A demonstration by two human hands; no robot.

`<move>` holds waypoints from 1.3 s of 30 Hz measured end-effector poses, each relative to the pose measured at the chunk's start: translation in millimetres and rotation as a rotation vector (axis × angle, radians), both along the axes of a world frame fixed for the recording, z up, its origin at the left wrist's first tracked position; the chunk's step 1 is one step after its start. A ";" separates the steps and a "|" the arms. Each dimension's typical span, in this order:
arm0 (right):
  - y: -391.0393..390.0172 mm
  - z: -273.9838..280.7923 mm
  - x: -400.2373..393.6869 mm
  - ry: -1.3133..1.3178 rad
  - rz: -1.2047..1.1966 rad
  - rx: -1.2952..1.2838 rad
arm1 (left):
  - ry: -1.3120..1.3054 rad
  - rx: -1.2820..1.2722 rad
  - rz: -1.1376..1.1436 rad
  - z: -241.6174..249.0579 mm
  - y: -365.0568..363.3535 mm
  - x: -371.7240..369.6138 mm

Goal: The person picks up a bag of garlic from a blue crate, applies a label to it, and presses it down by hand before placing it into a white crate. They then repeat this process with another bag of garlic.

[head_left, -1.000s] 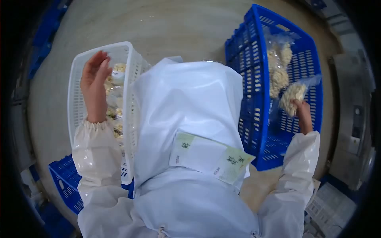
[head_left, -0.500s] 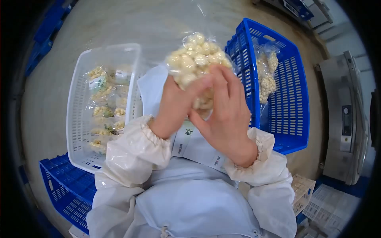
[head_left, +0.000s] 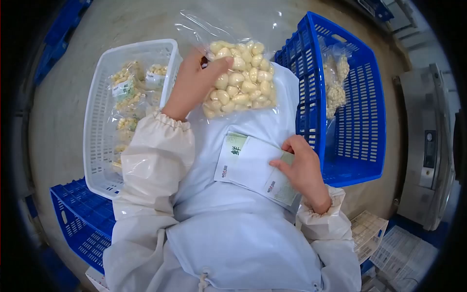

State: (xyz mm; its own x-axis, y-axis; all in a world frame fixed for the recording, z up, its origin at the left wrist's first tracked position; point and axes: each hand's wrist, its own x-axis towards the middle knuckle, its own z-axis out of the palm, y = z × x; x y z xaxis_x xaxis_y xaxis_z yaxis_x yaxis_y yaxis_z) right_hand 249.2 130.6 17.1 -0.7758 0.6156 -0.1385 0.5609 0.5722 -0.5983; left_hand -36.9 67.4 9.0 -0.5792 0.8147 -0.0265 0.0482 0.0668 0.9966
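Note:
My left hand [head_left: 202, 80] grips the left side of a clear plastic bag of peeled garlic cloves [head_left: 243, 80], thumb across its front. The bag's unfilled top [head_left: 209, 27] stands up loosely beyond the cloves. On the pale apron over my lap lie several printed paper labels [head_left: 248, 163], overlapping and marked with green and dark characters. My right hand [head_left: 304, 168] pinches the right end of these labels between thumb and fingers.
To the left, a white basket [head_left: 92, 121] holds bagged garlic with labels inside. A blue crate [head_left: 360, 117] on the right contains more bags of garlic [head_left: 335, 87]. Another blue crate [head_left: 80, 228] sits lower left, and a metal scale [head_left: 423, 146] stands far right.
My right hand has left the garlic bag and come down to the labels on my lap. My left hand still has the bag, which now hangs flatter with its cloves spread out.

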 end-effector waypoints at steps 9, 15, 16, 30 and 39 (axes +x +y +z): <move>15.2 3.7 1.9 0.065 0.009 -0.030 | -0.152 0.069 -0.081 -10.1 5.1 13.7; 24.7 39.8 21.9 0.196 0.003 -0.206 | 0.242 -0.049 0.120 -1.4 -3.5 11.2; 27.3 48.4 24.4 0.219 -0.009 -0.310 | 0.352 -0.080 0.221 -3.2 -7.1 9.2; 51.2 1.8 -87.1 0.846 -0.377 -0.525 | 0.715 0.281 0.084 35.9 -37.4 72.3; 32.4 0.4 -6.5 0.598 -0.412 -0.752 | 0.730 0.132 -0.010 11.6 -24.3 74.2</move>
